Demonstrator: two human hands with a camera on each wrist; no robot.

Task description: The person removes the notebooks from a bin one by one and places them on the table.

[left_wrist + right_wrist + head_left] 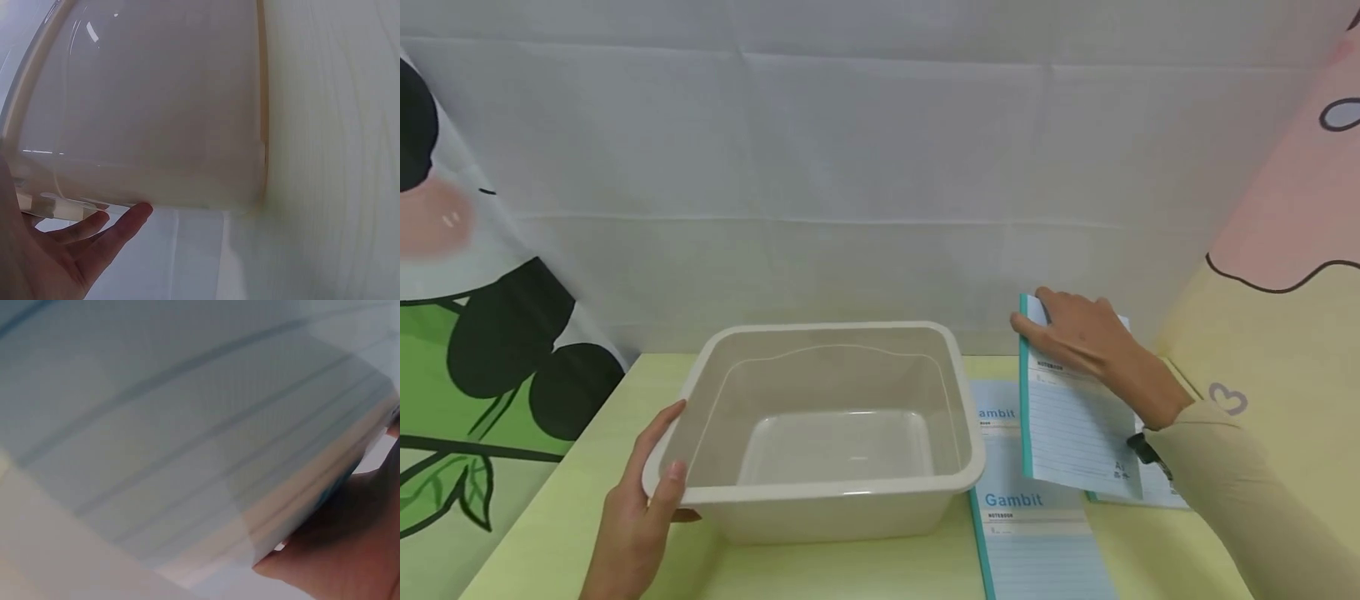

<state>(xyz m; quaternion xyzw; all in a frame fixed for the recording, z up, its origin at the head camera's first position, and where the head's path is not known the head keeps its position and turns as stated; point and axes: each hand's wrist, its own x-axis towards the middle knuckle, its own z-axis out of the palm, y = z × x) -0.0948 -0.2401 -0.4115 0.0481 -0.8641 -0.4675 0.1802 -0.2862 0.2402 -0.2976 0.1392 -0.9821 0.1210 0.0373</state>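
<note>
A beige plastic basin stands on the table, its inside bare. My left hand grips its left rim, thumb on the front corner and fingers along the outer side; the left wrist view shows the fingers against the basin wall. On the right, my right hand pinches a light blue notebook by its upper end, raised and tilted above the others. The ruled cover of this notebook fills much of the right wrist view.
Light blue Gambit notebooks lie on the table right of the basin, one partly behind the raised notebook. Another notebook lies farther right under my forearm. A white cloth hangs behind the yellow table; printed cloths flank both sides.
</note>
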